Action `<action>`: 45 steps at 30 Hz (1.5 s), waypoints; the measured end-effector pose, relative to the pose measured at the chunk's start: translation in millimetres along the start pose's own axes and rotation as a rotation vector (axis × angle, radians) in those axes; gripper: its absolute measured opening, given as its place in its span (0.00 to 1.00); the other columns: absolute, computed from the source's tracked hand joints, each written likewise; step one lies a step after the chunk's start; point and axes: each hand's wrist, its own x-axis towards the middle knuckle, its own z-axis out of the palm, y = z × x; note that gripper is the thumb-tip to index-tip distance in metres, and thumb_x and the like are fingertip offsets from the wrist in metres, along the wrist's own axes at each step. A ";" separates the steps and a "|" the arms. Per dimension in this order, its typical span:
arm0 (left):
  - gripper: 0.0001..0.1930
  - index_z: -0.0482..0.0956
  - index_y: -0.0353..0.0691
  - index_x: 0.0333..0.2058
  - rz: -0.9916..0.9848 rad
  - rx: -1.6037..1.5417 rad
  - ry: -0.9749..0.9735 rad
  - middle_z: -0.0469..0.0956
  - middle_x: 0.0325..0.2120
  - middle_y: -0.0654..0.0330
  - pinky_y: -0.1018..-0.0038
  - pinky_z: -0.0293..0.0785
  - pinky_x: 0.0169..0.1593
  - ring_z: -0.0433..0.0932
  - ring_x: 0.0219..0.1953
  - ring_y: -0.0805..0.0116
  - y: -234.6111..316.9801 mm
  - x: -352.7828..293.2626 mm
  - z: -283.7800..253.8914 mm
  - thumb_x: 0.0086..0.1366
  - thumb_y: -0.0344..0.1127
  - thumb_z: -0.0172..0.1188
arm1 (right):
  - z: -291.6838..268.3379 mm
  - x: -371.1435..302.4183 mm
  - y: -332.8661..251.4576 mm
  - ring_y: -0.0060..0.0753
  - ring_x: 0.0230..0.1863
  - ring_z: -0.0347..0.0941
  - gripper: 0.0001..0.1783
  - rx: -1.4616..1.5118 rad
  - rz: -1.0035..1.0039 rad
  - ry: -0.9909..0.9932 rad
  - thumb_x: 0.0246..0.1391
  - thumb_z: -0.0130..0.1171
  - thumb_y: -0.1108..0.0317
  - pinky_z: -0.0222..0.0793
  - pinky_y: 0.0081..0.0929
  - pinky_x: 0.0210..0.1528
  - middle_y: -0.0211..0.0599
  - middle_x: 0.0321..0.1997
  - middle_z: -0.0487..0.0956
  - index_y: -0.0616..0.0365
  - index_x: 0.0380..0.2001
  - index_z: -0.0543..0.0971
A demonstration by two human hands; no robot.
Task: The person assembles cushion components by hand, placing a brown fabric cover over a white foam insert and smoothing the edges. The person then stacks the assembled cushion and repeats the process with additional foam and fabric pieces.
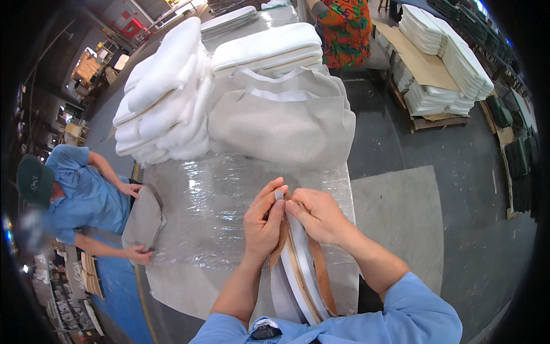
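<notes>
While both hands, left hand (262,222) and right hand (316,214), pinch it, the white-and-tan strap bundle (302,269) stands edgewise.

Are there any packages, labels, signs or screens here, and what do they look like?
Red square sign or box: far wall, upper left, too blurred to tell which.
Clear plastic wrap: stretched over the worktable top, shiny and wrinkled.
No screens or printed packages show.

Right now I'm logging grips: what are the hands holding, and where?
Both the left hand and right hand pinch the top end of a white-and-tan strap bundle.
</notes>
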 end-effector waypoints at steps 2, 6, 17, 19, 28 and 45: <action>0.11 0.86 0.31 0.51 -0.022 -0.069 0.118 0.77 0.63 0.50 0.67 0.74 0.65 0.78 0.62 0.60 -6.7 -4.8 12.9 0.75 0.27 0.60 | 0.8 2.8 5.2 0.55 0.31 0.77 0.15 -0.048 -0.084 -0.028 0.72 0.56 0.60 0.72 0.47 0.35 0.45 0.31 0.78 0.59 0.33 0.75; 0.09 0.87 0.34 0.48 0.039 -0.072 0.267 0.79 0.57 0.53 0.66 0.73 0.66 0.77 0.60 0.62 -20.8 -13.6 28.0 0.75 0.29 0.61 | 0.7 4.2 7.2 0.54 0.31 0.78 0.13 -0.179 -0.183 -0.083 0.68 0.59 0.61 0.74 0.48 0.32 0.43 0.32 0.79 0.57 0.33 0.74; 0.06 0.88 0.34 0.42 0.101 -0.104 0.387 0.78 0.46 0.54 0.50 0.69 0.72 0.77 0.54 0.62 -29.1 -22.1 15.7 0.72 0.30 0.65 | 9.5 6.7 26.0 0.38 0.38 0.79 0.15 0.271 -0.193 -0.151 0.69 0.61 0.56 0.75 0.38 0.44 0.34 0.36 0.79 0.58 0.37 0.77; 0.06 0.88 0.34 0.41 0.104 -0.101 0.395 0.78 0.45 0.54 0.50 0.69 0.72 0.77 0.53 0.63 -25.5 -24.7 13.4 0.72 0.30 0.65 | 12.7 19.1 60.3 0.30 0.45 0.78 0.16 0.858 -0.014 -0.074 0.73 0.59 0.55 0.73 0.33 0.52 0.31 0.40 0.81 0.59 0.43 0.80; 0.05 0.89 0.38 0.42 0.065 0.008 0.470 0.78 0.41 0.57 0.70 0.74 0.53 0.77 0.49 0.64 -24.3 -36.1 3.3 0.71 0.29 0.67 | 66.0 42.6 67.2 0.29 0.53 0.74 0.20 0.806 -0.111 -0.111 0.77 0.51 0.56 0.69 0.31 0.59 0.36 0.50 0.79 0.62 0.45 0.83; 0.06 0.88 0.34 0.44 0.111 -0.125 0.518 0.79 0.41 0.56 0.72 0.75 0.49 0.79 0.43 0.67 -26.8 -55.4 0.6 0.71 0.26 0.67 | 54.8 51.5 25.7 0.37 0.40 0.71 0.19 0.380 -0.137 -0.277 0.76 0.46 0.59 0.70 0.36 0.49 0.39 0.38 0.77 0.61 0.34 0.76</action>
